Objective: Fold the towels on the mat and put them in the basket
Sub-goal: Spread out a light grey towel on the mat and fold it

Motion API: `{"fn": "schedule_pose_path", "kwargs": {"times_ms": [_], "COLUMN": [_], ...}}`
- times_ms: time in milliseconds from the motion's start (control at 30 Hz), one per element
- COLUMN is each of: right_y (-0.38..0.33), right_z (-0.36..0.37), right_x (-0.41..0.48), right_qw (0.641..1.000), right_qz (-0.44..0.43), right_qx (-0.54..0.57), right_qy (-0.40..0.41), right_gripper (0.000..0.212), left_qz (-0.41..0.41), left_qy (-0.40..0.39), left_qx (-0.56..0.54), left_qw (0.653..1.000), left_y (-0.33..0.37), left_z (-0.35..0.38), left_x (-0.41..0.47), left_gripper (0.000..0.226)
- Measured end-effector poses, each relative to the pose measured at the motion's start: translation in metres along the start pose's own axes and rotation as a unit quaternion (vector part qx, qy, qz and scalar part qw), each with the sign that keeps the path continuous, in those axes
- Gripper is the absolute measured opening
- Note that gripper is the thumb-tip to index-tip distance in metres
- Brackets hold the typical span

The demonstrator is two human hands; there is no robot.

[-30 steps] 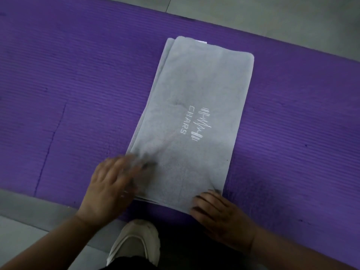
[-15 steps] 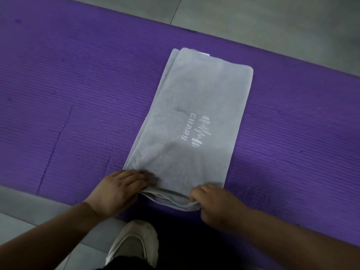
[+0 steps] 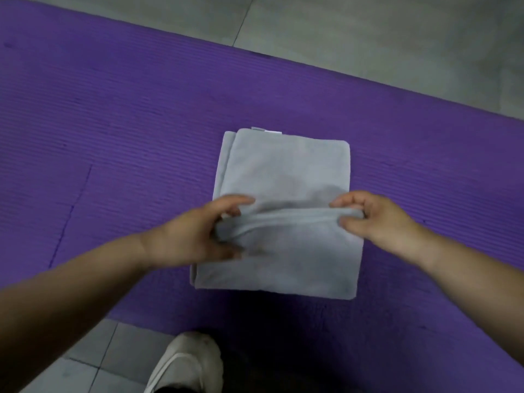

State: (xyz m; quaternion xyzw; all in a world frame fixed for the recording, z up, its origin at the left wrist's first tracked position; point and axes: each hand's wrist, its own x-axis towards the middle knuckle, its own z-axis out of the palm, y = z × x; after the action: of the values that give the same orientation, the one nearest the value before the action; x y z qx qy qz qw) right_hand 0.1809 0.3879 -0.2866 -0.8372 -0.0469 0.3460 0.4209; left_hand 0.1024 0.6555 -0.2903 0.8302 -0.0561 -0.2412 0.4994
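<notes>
A grey towel lies on the purple mat, its near end doubled over toward the far end. My left hand pinches the left corner of the lifted near edge. My right hand pinches the right corner of the same edge. The edge is held partway along the towel, a little above it. The printed logo is hidden under the fold. No basket is in view.
Grey tiled floor runs beyond the mat's far edge and at the near left. My white shoe stands at the mat's near edge, just below the towel.
Both hands took hold of the towel's near edge and carried it up and away from me over the towel, covering the logo. The view shifted forward.
</notes>
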Motion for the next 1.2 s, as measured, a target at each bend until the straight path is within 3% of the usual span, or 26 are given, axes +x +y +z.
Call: {"fn": "schedule_pose_path", "kwargs": {"times_ms": [200,400,600,700,767,867,967,1100,1200], "right_y": [-0.005,-0.008,0.009,0.015,0.023,0.046,0.069,0.092,0.097], "right_z": [-0.011,-0.018,-0.018,-0.016,-0.01,0.006,0.018,0.013,0.005], "right_x": [0.058,0.092,0.104,0.1,0.094,0.069,0.038,0.01,0.008], "right_qw": [0.985,0.959,0.944,0.915,0.879,0.841,0.849,0.842,0.817], "right_qz": [-0.01,-0.017,0.061,0.031,-0.099,-0.259,-0.318,-0.313,-0.282], "right_qx": [-0.011,-0.1,-0.182,-0.193,-0.246,-0.349,-0.388,-0.437,-0.502], "right_qy": [0.174,0.265,0.27,0.352,0.397,0.323,0.169,0.035,0.015], "right_gripper": [0.028,0.023,0.043,0.049,0.045,0.049,0.056,0.081,0.083], "left_qz": [-0.046,-0.046,-0.079,0.041,0.165,0.235,0.22,0.176,0.173], "left_qy": [0.202,0.274,0.316,0.336,0.285,0.143,0.064,0.062,0.086], "left_qx": [0.046,0.081,0.157,0.277,0.356,0.378,0.404,0.445,0.444], "left_qw": [0.977,0.957,0.932,0.899,0.874,0.884,0.886,0.876,0.875], "left_y": [-0.006,-0.012,-0.028,-0.033,-0.042,-0.056,-0.076,-0.096,-0.096], "left_z": [-0.033,-0.044,-0.033,-0.025,-0.019,-0.003,0.004,-0.004,-0.012], "left_x": [0.079,0.129,0.135,0.114,0.094,0.058,0.029,0.024,0.03], "left_gripper": [0.053,0.044,0.067,0.063,0.06,0.071,0.086,0.094,0.078]}}
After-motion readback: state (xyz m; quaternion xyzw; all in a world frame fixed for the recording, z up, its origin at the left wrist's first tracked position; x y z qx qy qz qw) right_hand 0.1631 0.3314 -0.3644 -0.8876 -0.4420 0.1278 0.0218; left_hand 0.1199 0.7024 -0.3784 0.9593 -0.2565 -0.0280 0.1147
